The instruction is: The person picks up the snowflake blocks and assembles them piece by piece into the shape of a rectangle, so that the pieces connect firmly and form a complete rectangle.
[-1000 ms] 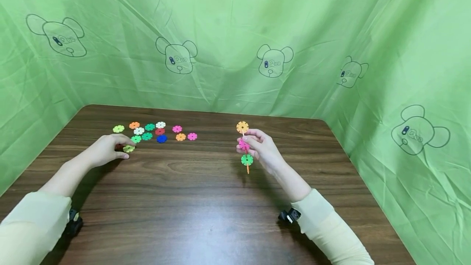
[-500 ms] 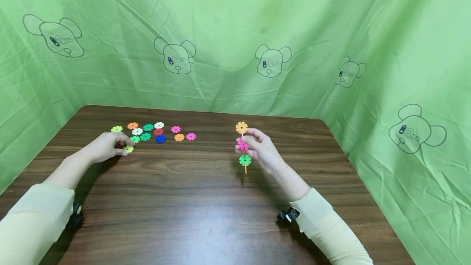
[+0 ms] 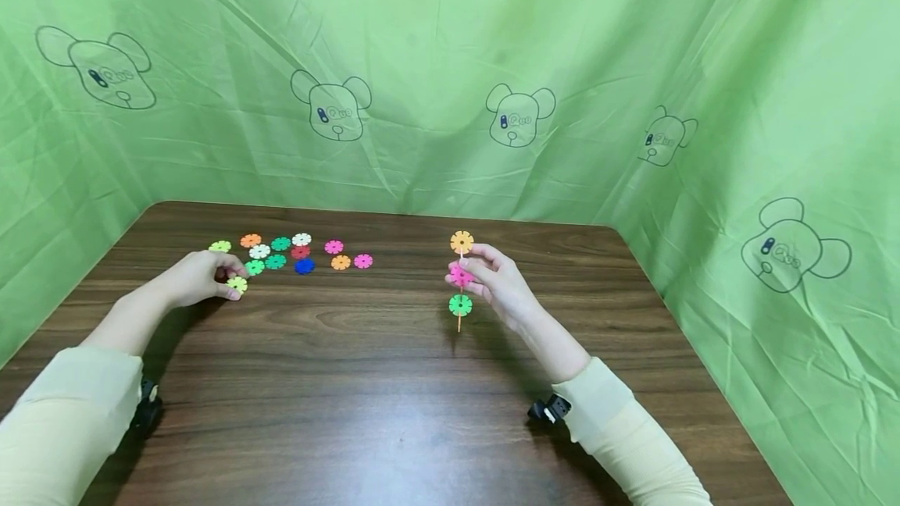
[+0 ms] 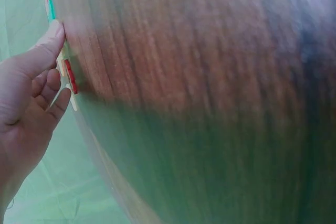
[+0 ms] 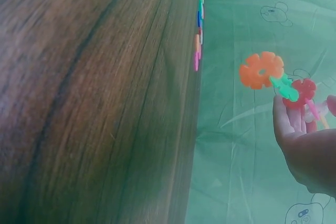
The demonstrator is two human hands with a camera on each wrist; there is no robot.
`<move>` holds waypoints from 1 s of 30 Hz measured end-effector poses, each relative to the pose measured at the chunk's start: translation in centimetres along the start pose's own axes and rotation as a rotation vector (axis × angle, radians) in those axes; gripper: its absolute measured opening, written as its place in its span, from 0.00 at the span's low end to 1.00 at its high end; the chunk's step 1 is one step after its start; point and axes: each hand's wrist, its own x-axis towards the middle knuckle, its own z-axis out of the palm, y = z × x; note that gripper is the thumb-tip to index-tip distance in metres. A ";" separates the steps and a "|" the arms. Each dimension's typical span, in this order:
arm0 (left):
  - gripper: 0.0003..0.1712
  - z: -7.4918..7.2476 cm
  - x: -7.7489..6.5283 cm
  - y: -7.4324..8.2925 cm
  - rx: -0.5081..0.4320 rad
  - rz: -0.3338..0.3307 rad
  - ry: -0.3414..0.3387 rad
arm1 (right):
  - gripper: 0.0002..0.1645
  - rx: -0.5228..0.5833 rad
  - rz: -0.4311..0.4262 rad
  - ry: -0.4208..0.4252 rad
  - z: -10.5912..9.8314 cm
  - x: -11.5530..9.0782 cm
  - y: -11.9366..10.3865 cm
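My left hand [image 3: 200,279] pinches a yellow-green notched snowflake disc [image 3: 237,285] between thumb and fingers, at the near left side of a group of loose discs. In the left wrist view a red disc [image 4: 71,76] lies by the fingertips. Above the table's right half, my right hand [image 3: 502,283] holds a chain of interlocked snowflake discs by its middle. An orange-yellow disc [image 3: 462,242] tops the chain, a pink disc [image 3: 460,275] is at the fingers, and a green disc [image 3: 460,305] hangs below. An orange disc [image 5: 261,71] ends the chain, edge-on in the head view.
Loose discs lie flat at the back left of the brown wooden table [image 3: 394,381], among them a blue disc [image 3: 305,266], a white disc [image 3: 301,239] and a pink disc [image 3: 362,261]. A green curtain [image 3: 436,45] with printed bear heads stands behind and along the sides.
The yellow-green disc has come up tilted between my left fingers and shifted slightly left. My right hand has turned the chain a little, its lower end swinging left to hang straighter.
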 end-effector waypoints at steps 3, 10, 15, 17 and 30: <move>0.12 -0.1 -0.2 0.0 0.043 0.037 0.065 | 0.19 0.002 -0.001 -0.006 0.0 0.0 0.0; 0.09 -0.2 -0.5 0.9 0.075 0.128 0.174 | 0.15 0.011 -0.005 -0.014 0.1 0.0 0.1; 0.06 -0.7 -0.1 3.4 0.058 0.118 0.251 | 0.12 0.008 -0.019 -0.022 0.2 0.0 0.3; 0.05 -1.0 0.1 4.8 0.039 0.094 0.278 | 0.13 0.002 -0.030 -0.032 0.2 0.0 0.3; 0.08 -2.2 1.8 15.3 -0.201 0.014 0.450 | 0.15 -0.045 -0.064 -0.067 1.2 0.1 0.7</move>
